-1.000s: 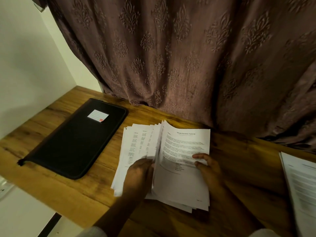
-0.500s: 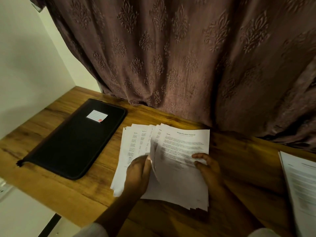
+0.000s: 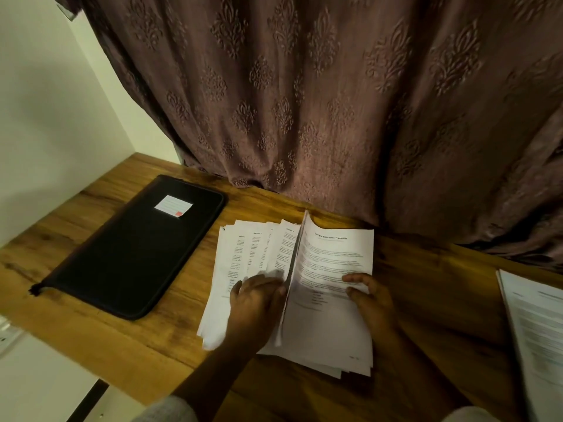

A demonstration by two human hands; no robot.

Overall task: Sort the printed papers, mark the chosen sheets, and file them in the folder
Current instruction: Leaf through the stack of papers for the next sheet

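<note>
A stack of printed papers (image 3: pixel 326 327) lies on the wooden desk (image 3: pixel 426 300) in front of me. My left hand (image 3: pixel 256 303) grips the left edge of the top sheets and lifts them, so one sheet stands nearly upright on its edge. Under it, several sheets fan out to the left. My right hand (image 3: pixel 370 296) presses flat on the top page headed "Sample Education Transcript". A black zipped folder (image 3: pixel 134 254) with a white label lies shut at the left of the desk, apart from both hands.
Another pile of printed sheets (image 3: pixel 539 324) lies at the desk's right edge. A brown patterned curtain (image 3: pixel 304 102) hangs behind the desk. A white wall stands at the left, and the desk's front-left edge drops off.
My left hand has raised the sheet edge higher, from a low curl to nearly upright. The fanned sheets under it show more. My right hand has stayed on the top page.
</note>
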